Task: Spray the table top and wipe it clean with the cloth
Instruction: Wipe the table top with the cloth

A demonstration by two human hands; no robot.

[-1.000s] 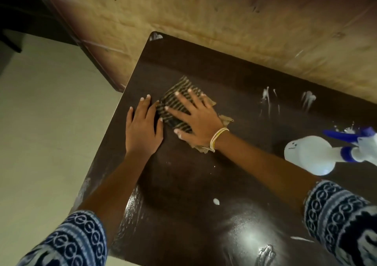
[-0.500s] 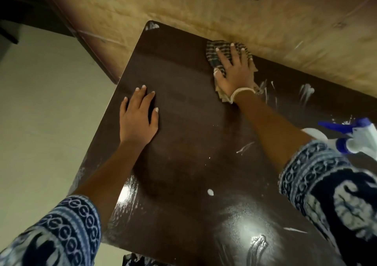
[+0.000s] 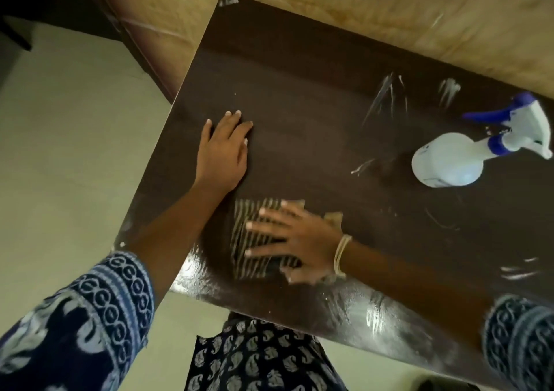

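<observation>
A dark brown table top (image 3: 299, 96) fills the middle of the view. My right hand (image 3: 299, 237) presses flat, fingers spread, on a striped dark and tan cloth (image 3: 248, 240) near the table's front edge. My left hand (image 3: 223, 150) lies flat on the bare wood just beyond the cloth, close to the left edge. A white spray bottle (image 3: 446, 159) with a blue trigger lies on its side at the right. White streaks of spray (image 3: 380, 96) mark the wood near the bottle.
A tan wooden panel (image 3: 359, 9) runs along the table's far edge. Pale floor (image 3: 60, 150) lies to the left, below the table's left edge. More white smears (image 3: 518, 273) and a wet sheen show at the front right.
My right hand has swept the cloth from the far edge of the table back to the near edge. The left hand has stayed flat in place.
</observation>
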